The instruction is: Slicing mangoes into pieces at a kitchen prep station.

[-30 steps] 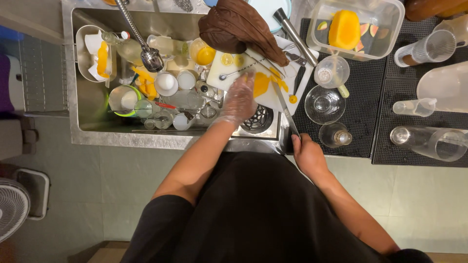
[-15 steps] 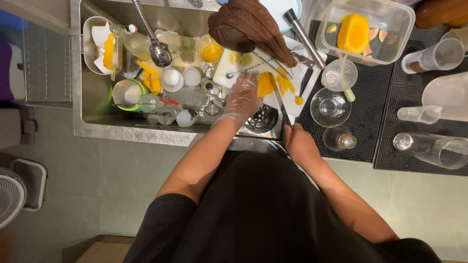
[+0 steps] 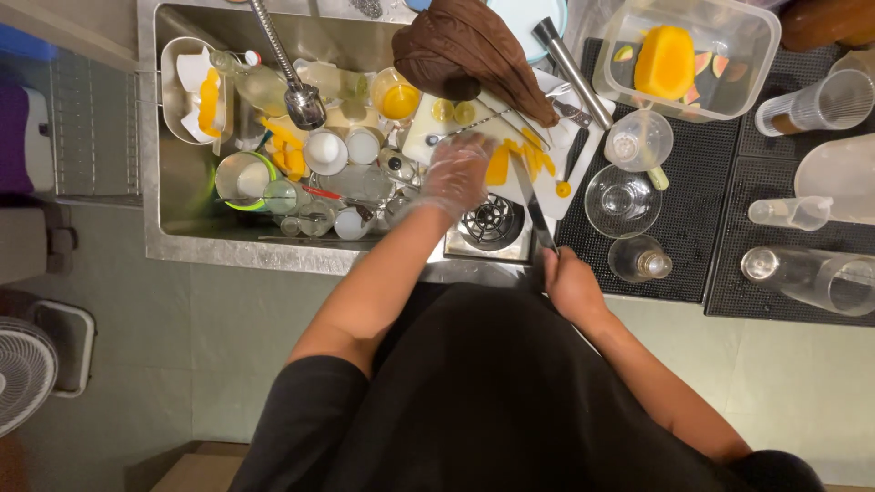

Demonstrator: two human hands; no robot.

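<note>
Head view: gloved left hand (image 3: 453,175) presses flat, fingers spread, on mango pieces (image 3: 498,162); right hand (image 3: 571,283) grips knife (image 3: 533,205), blade toward twelve o'clock.

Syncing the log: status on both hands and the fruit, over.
Left hand, gloved, steadies orange fruit slices on white cutting board. Right hand grips long knife, blade across the slices. Brown cloth crowds the board's far edge.

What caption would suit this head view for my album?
Gloved left hand steadies orange fruit on a white cutting board while the right hand holds a knife.
</note>
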